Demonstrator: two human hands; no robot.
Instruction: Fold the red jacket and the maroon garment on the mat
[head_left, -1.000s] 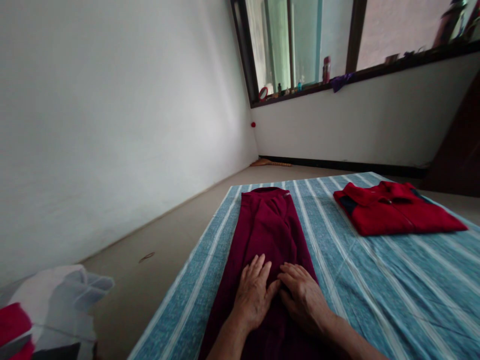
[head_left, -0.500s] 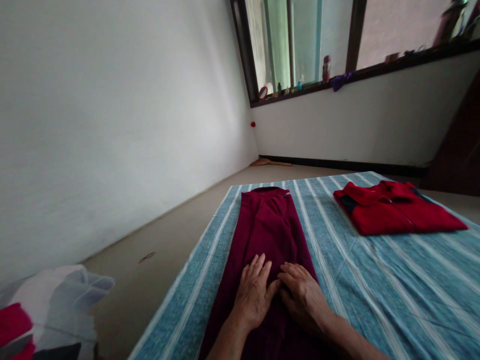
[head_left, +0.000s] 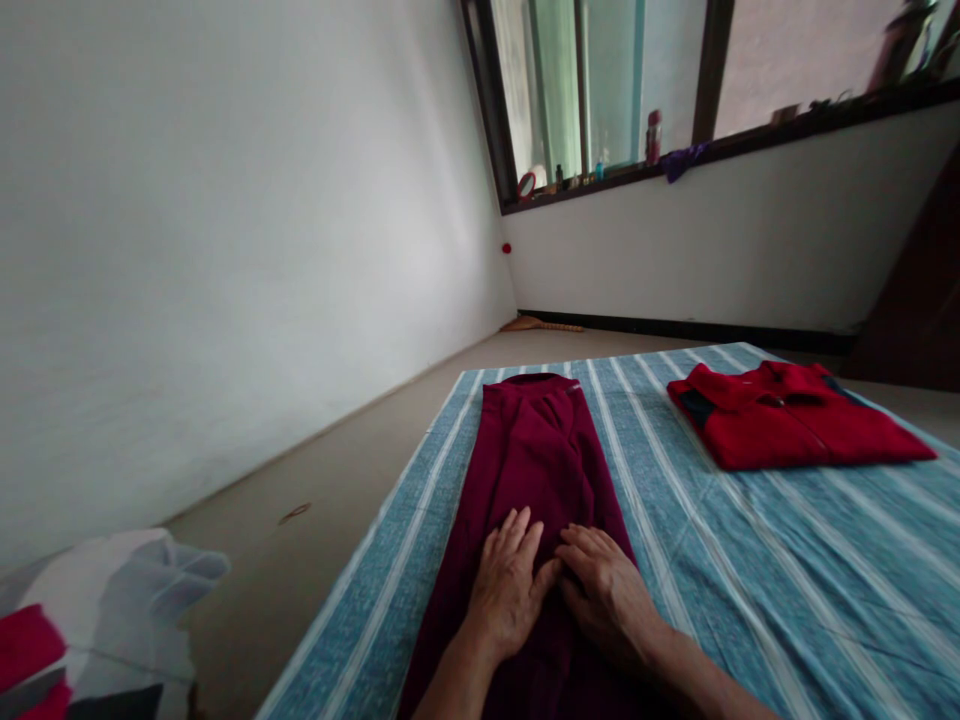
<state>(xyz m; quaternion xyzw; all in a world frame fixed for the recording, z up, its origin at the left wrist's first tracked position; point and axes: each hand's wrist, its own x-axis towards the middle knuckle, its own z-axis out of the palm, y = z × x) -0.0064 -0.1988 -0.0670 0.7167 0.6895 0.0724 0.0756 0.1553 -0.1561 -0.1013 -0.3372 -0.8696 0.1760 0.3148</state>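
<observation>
A long maroon garment point(head_left: 536, 450) lies folded into a narrow strip on the blue striped cloth point(head_left: 375, 560), its open band at the far end. I cannot tell whether it is trousers or a top. My left hand point(head_left: 506, 585) rests flat on it with the fingers spread. Beside it, my right hand point(head_left: 607, 585) also lies on the fabric, fingers slightly bent and holding nothing. The two hands almost meet at the left thumb. The garment's near part is hidden by my forearms and the frame edge.
A folded red collared jacket point(head_left: 795, 420) sits on the cloth at the right. To the lower left, a translucent white bag point(head_left: 142, 590) holds red and dark fabric. A brown broom point(head_left: 536, 324) lies in the far corner. Bottles and a mirror point(head_left: 526, 186) line the windowsill.
</observation>
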